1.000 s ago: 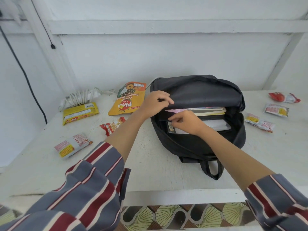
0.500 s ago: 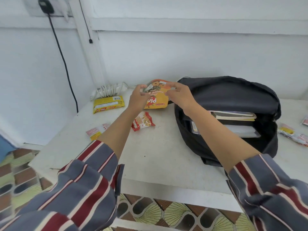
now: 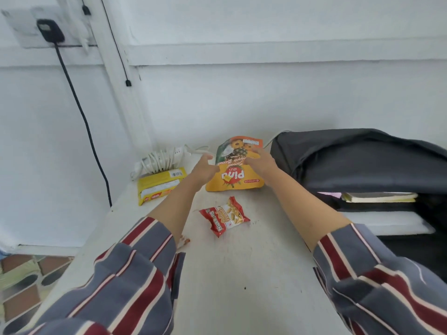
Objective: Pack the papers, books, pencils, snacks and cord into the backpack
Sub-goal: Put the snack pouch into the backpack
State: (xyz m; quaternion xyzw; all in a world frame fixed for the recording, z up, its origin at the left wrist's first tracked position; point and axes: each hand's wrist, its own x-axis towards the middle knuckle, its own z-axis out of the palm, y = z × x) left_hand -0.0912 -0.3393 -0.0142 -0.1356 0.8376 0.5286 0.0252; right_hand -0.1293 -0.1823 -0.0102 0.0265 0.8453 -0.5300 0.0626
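At right on the white table (image 3: 242, 274), a black backpack (image 3: 358, 163) lies with its main compartment gaping toward the camera. Inside it, stacked flat: books (image 3: 379, 197) with pale page edges uppermost, a sliver of pink paper (image 3: 335, 195) just left of them, and a broad white sheaf or book (image 3: 389, 224) beneath. The bag's right side runs out of view.

Both arms, in rolled striped sleeves, extend forward to an orange snack pouch (image 3: 235, 176) that stands tilted at the far side of the table, just left of the backpack. The right hand (image 3: 262, 163) lies palm-down over the pouch's upper right part, fingers spread across its face. The left hand (image 3: 205, 169) meets the pouch's left edge, fingers loosely extended; whether either hand actually pinches the pouch cannot be told, since the contact surfaces are hidden.

Nearer the camera, a small red peanut packet (image 3: 223, 218) lies between the forearms. A yellow biscuit pack (image 3: 160, 188) sits near the table's left edge, with a coiled white cord (image 3: 162, 160) just behind it against the wall. A further small wrapper (image 3: 183, 243) is almost wholly hidden under the left sleeve. Print on the pouch appears upside down and only partly legible.
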